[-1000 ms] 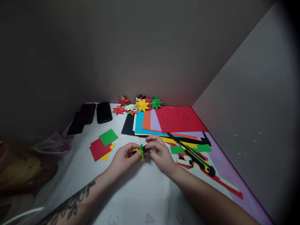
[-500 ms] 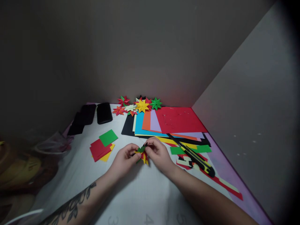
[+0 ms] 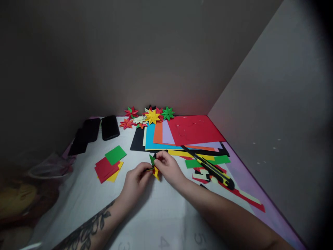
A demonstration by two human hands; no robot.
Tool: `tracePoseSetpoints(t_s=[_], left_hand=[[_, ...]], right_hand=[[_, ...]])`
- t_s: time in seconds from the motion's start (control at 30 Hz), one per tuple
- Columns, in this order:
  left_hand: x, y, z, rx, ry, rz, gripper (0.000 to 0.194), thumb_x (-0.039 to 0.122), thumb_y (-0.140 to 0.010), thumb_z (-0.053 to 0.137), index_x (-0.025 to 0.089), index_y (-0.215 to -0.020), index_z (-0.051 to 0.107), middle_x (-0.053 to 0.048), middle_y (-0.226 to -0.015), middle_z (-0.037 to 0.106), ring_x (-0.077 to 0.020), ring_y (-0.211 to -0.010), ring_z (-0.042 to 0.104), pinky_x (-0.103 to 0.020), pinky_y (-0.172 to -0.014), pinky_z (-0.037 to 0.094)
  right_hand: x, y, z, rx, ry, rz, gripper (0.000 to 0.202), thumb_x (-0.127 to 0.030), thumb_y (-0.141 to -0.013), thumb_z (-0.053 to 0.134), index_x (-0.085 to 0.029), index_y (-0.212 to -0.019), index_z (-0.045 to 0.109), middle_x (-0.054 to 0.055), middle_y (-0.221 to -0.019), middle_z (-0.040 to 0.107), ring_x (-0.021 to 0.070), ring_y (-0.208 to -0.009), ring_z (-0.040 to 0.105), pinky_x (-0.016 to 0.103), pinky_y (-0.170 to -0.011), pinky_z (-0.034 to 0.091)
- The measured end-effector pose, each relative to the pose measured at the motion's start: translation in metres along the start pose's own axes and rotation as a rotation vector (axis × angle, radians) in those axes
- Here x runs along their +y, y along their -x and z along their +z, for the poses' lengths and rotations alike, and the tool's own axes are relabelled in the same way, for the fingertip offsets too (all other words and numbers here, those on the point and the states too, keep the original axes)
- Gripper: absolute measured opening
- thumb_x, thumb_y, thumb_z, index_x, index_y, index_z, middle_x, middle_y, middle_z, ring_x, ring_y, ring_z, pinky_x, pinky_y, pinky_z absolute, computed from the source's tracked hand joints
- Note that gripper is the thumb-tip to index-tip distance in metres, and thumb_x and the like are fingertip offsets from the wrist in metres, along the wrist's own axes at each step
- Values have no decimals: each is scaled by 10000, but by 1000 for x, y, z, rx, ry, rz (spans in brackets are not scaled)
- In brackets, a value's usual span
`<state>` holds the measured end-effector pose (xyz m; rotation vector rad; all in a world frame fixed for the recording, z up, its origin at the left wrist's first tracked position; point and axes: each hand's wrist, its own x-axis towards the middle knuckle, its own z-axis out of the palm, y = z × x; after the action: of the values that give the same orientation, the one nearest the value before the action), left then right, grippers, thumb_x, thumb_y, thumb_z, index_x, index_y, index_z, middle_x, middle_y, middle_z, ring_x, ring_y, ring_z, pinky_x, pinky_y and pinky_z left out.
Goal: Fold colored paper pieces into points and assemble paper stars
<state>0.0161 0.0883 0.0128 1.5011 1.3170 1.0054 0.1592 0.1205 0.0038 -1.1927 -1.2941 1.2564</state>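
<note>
Between my two hands is a small folded paper piece (image 3: 156, 172) in green, yellow, red and black, with a green point sticking up. My left hand (image 3: 137, 178) pinches its left side between thumb and fingers. From the right, my right hand (image 3: 168, 167) grips it near the top, thumb against the green part. The fingertips hide much of the folds. Left of my hands lie paper squares: a green one (image 3: 116, 155), red ones (image 3: 106, 169) and a yellow one (image 3: 114, 175) partly beneath them.
Folded paper stars (image 3: 152, 117) sit at the back by the wall. Coloured sheets (image 3: 197, 130) are stacked before them. A yellow-black cutter (image 3: 215, 172) lies on paper strips (image 3: 249, 199) at right. Dark flat objects (image 3: 110, 127) are at back left, a clear bag (image 3: 52, 166) at left.
The view has shifted slightly, moving the table items left. My fingers have changed their hold on the folded piece, and its green point now stands up more.
</note>
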Motion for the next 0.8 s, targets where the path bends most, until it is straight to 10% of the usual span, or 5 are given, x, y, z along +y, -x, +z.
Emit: tracePoseSetpoints(t_s=[0.3,0.8], left_hand=[[1,3,-3,-10,-89,59,131,231,-780,555,226,-875,644,-41,-902,686,-183,-784,607,-273,-727,429],[-2,-17,-9,67,351,-271,657,239,-646,707,236,-1200,355,-13,-908,631,-82,-606,575,-211,-595,445]], right_hand=[[7,-1,-2,-9,-45,11,78,-226,-724,552,-191,-767,497,-34,-656,502,101,-585,500,204,-517,418],[0,-2,-18,-75,-50,79,235,-186,-648,634,-171,-875,579,-55,-596,498,82,-514,466,207,-502,367]])
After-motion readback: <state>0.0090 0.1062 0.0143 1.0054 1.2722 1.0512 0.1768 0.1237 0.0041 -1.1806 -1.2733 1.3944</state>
